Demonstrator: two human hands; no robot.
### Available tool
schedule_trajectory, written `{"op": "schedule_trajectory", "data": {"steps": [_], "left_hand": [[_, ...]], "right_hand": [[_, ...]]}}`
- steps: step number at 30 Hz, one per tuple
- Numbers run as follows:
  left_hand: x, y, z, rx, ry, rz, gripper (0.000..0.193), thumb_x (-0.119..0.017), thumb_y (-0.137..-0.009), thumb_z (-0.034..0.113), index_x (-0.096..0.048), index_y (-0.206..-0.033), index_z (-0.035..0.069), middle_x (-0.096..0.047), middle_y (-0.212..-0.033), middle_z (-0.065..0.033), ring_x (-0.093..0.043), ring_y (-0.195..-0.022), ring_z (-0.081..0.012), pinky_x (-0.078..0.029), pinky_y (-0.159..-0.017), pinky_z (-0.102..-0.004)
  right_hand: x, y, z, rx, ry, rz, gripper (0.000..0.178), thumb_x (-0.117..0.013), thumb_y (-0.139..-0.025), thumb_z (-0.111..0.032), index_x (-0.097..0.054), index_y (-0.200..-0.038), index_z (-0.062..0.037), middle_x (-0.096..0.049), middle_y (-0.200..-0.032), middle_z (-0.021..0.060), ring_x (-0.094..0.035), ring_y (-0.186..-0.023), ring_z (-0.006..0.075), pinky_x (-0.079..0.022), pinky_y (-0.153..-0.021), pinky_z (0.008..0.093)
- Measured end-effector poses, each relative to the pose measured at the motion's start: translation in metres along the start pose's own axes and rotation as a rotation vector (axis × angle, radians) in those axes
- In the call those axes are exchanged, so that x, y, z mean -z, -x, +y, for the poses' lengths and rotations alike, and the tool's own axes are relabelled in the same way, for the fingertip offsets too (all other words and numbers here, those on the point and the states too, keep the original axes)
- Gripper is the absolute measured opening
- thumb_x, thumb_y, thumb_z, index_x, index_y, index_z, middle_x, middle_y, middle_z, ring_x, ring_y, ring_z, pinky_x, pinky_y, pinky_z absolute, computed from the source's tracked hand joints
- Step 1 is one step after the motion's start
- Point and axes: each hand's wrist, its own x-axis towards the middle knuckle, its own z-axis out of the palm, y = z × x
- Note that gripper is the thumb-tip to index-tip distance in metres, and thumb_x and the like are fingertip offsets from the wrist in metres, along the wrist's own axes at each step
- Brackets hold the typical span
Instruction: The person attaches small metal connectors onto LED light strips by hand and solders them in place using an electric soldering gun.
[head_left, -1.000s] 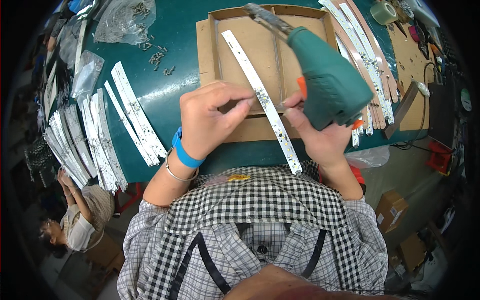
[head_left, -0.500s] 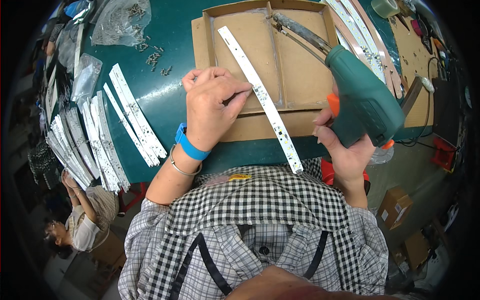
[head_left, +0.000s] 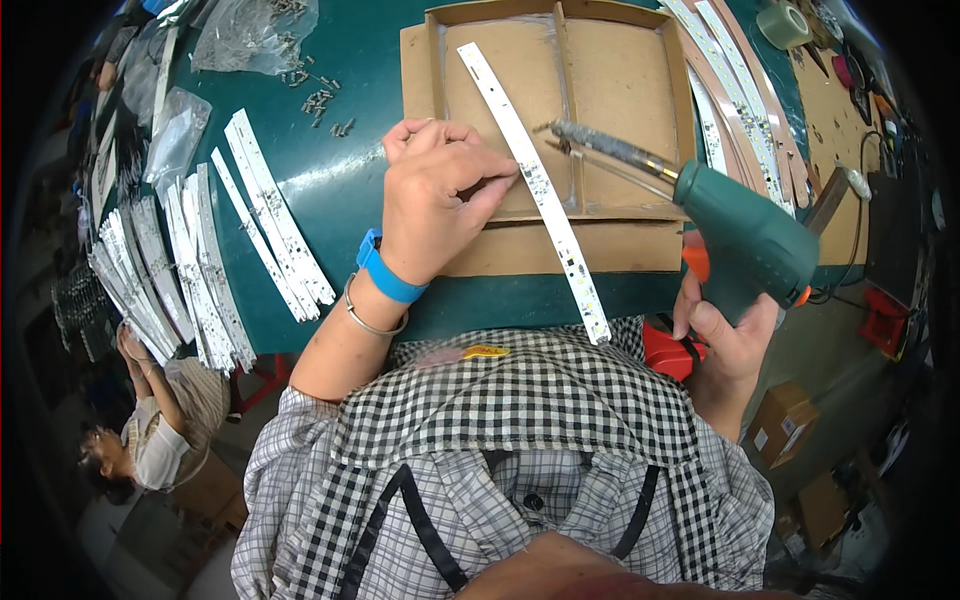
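My left hand (head_left: 440,190) has its thumb and forefinger closed in a pinch at the left edge of a white LED strip board (head_left: 553,222), near its middle. Whatever else might be between those fingertips is too small to make out. The strip slants across a shallow cardboard tray (head_left: 625,213), its lower end reaching past the table edge over my apron. My right hand (head_left: 735,335) grips a green soldering gun (head_left: 750,245) with an orange trigger. Its metal tip points left, above the tray and a little right of the strip, apart from it.
Left on the green table (head_left: 365,65) lie several white LED strips (head_left: 270,215), and more strips (head_left: 205,270) are stacked beyond. Small metal parts (head_left: 318,100) spill from a plastic bag (head_left: 250,35). More boards (head_left: 735,90) and a tape roll (head_left: 783,25) sit right. Another person (head_left: 165,420) is at far left.
The soldering gun has moved right and down, and its tip now sits lower, nearer the pinched part of the strip. My left hand keeps its pinch at the strip's edge.
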Motion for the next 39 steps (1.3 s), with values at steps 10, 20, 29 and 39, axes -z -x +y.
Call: {"op": "schedule_trajectory", "data": {"steps": [10,20,29,39], "left_hand": [[-0.005,0.004,-0.005,0.038,0.076,0.062,0.012,-0.075,-0.063,0.004,-0.071,-0.07,0.013,-0.063,-0.067,0.0033,-0.06,-0.077,-0.0131,-0.035,-0.085,-0.0351],[-0.006,0.005,-0.008,0.038,0.073,0.057,0.012,-0.075,-0.062,0.004,-0.071,-0.069,0.013,-0.064,-0.067,0.0037,-0.06,-0.077,-0.0131,-0.035,-0.085,-0.0349],[-0.007,0.005,-0.009,0.032,0.075,0.06,0.013,-0.075,-0.062,0.004,-0.071,-0.07,0.013,-0.064,-0.068,0.0038,-0.06,-0.077,-0.0129,-0.035,-0.085,-0.0344],[-0.009,0.006,-0.01,0.015,0.073,0.078,0.014,-0.075,-0.062,0.003,-0.07,-0.07,0.013,-0.064,-0.068,0.0036,-0.061,-0.077,-0.0131,-0.035,-0.086,-0.0342]], "right_hand": [[0.014,0.004,0.003,-0.119,0.153,-0.135,0.056,-0.072,-0.078,-0.01,-0.041,-0.12,0.0102,-0.051,-0.093,0.0161,-0.055,-0.059,0.0171,-0.049,-0.046,0.0266],[0.021,0.002,0.0,-0.186,0.126,-0.23,0.044,-0.072,-0.076,0.002,-0.05,-0.115,0.0061,-0.058,-0.092,0.0109,-0.057,-0.067,0.0139,-0.048,-0.055,0.0254],[0.013,-0.002,-0.004,-0.135,0.14,-0.089,0.051,-0.079,-0.07,-0.003,-0.053,-0.112,0.0057,-0.061,-0.099,0.012,-0.059,-0.082,0.0172,-0.052,-0.068,0.0281],[0.02,-0.002,-0.003,-0.19,0.172,-0.188,0.046,-0.077,-0.07,0.004,-0.053,-0.109,0.0053,-0.062,-0.087,0.0108,-0.059,-0.071,0.0153,-0.048,-0.06,0.0258]]}}
